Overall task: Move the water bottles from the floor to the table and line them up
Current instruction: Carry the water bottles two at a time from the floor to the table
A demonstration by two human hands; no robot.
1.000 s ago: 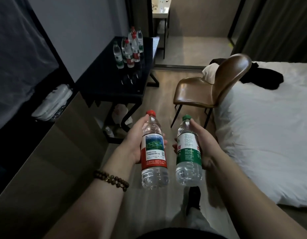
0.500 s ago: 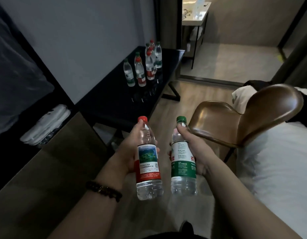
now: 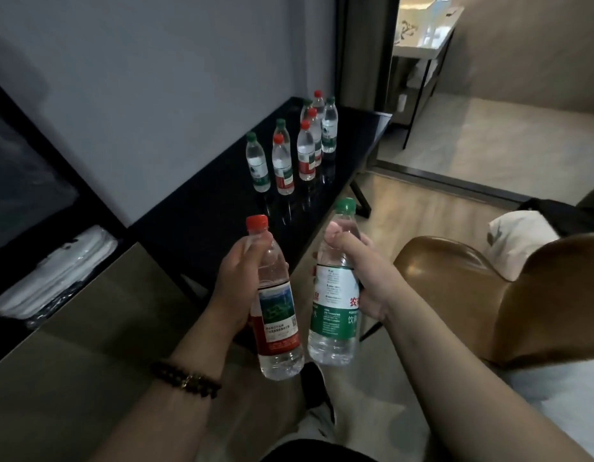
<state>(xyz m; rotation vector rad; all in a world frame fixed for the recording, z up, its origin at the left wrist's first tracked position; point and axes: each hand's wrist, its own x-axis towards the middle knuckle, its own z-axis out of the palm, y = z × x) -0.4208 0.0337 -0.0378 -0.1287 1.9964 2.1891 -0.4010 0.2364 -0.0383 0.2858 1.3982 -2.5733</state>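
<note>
The left hand [image 3: 242, 281] gripped a red-capped bottle [image 3: 277, 315] and the right hand [image 3: 362, 271] a green-capped bottle [image 3: 335, 311], both upright, evidently ready to join the standing bottles [image 3: 284, 165] on the far surface [image 3: 202, 228].

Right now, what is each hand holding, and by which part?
The left hand grips the red-capped bottle round its upper body; the right hand grips the green-capped bottle round its shoulder.

We held a red-capped bottle [image 3: 279, 328] in our left hand [image 3: 238, 285] and a green-capped bottle [image 3: 334, 321] in our right hand [image 3: 365, 275], near the black worktop [image 3: 202, 225] bearing other bottles [image 3: 284, 168].
</note>
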